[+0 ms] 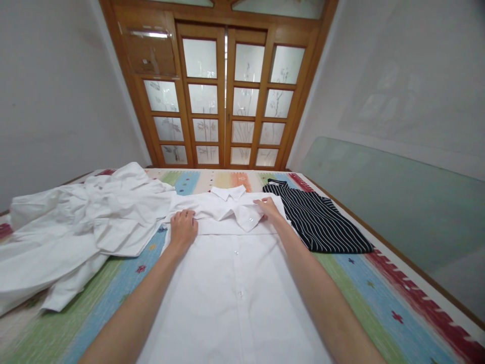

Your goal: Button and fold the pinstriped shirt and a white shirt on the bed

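Observation:
A white button-up shirt (pixel 235 293) lies front up before me, its collar (pixel 228 193) at the far end and a row of buttons down the middle. A white sleeve (pixel 212 206) lies across its chest, and a cuff (pixel 248 220) with small buttons sits near the right side. My left hand (pixel 184 230) rests on the shirt's left side, fingers laid over the cloth. At the right, my right hand (pixel 268 208) pinches the sleeve fabric just above the cuff between thumb and fingers.
A crumpled white garment (pixel 113 207) lies to the left. On the right is a folded black-and-white striped garment (pixel 318 217). Everything lies on a colourful striped bed cover (pixel 364 283). A pale green panel (pixel 379 197) stands along the right wall; wooden glazed doors (pixel 226 121) are behind.

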Available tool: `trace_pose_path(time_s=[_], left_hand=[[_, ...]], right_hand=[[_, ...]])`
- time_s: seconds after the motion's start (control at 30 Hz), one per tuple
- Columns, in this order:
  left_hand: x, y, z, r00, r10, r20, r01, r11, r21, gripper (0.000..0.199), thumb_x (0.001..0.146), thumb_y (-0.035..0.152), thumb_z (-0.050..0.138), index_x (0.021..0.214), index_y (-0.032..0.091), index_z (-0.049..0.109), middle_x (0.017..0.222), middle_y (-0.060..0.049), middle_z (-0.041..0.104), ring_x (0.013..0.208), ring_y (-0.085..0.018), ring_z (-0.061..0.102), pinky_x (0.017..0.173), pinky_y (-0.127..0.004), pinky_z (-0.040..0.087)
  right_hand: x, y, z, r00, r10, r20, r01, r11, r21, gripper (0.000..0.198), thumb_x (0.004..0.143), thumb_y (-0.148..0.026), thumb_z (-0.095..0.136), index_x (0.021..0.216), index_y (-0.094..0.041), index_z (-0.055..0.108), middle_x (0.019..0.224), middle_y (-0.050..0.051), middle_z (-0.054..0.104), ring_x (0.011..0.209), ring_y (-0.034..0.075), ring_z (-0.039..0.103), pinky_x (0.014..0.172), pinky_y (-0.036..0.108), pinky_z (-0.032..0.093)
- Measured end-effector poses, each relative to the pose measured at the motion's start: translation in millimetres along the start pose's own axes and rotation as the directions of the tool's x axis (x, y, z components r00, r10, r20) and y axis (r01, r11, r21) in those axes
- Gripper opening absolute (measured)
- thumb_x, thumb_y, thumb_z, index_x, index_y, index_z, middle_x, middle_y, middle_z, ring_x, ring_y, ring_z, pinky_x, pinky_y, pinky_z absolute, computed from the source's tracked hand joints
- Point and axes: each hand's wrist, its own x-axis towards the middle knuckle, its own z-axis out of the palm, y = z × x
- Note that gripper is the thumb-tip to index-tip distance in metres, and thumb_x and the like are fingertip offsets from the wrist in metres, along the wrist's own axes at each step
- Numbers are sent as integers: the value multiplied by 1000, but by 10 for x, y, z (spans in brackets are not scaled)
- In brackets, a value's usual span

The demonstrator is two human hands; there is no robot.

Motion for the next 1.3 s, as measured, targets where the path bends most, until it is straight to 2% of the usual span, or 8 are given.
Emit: trace_pose_path(time_s=[0.17,0.43,0.6,0.8,0.93,1.1,1.2,1.3], left_hand=[[5,-19,5,999,26,-30,-26,1000,11,23,90,18,43,95,16,65,99,-13,68,98,-31,57,83,-42,39],[-5,-1,29,954,197,-225,-208,978,-28,15,89,17,44,87,17,59,85,-11,64,87,-28,56,80,-41,41],[-23,21,20,893,413,-178,-438,887,-144,16,88,17,41,84,18,57,79,-9,60,79,-24,55,75,-37,44],[-38,30,24,863,492,-119,-506,835,-216,17,84,14,44,88,17,60,83,-9,62,82,-23,56,77,-36,46],[-47,35,8,896,433,-101,-444,884,-144,22,75,11,50,93,17,62,87,-10,64,88,-26,57,80,-39,45],[-21,-16,-49,971,189,-148,-192,981,-11,32,74,9,50,104,14,62,103,-15,64,102,-31,54,88,-43,43],[-1,-102,-111,985,24,-171,-17,999,41,40,73,7,51,112,13,60,114,-17,62,108,-33,52,90,-45,41],[7,-201,-165,981,-102,-166,116,991,74,44,74,4,50,116,13,58,116,-17,60,108,-33,53,88,-44,43]], right_hand=[[-10,-19,-130,983,160,94,-168,982,85,61,60,-21,71,119,-17,52,92,4,66,73,17,63,64,26,49],[84,-91,-386,991,-98,-94,92,994,-65,37,68,-16,66,105,-14,63,91,5,68,84,17,64,84,28,48],[84,-77,-518,996,-46,-70,33,986,-165,33,72,-16,63,105,-13,65,95,7,70,89,18,65,88,28,46],[15,-62,-574,996,80,30,-68,951,-302,52,73,-29,70,120,-11,58,105,14,69,102,24,64,87,28,46],[26,-46,-591,980,183,77,-149,934,-326,64,69,-33,74,125,-10,52,110,17,67,99,25,65,78,27,49],[34,-79,-600,939,269,215,-223,951,-217,72,70,-35,73,132,-10,47,113,17,66,76,21,68,59,25,50],[8,-111,-574,931,229,285,-177,964,-196,70,67,-33,78,128,-12,52,105,12,68,70,19,66,56,24,48],[-5,-111,-545,958,138,250,-90,977,-194,65,63,-21,79,123,-13,58,92,7,69,72,18,65,59,22,47]])
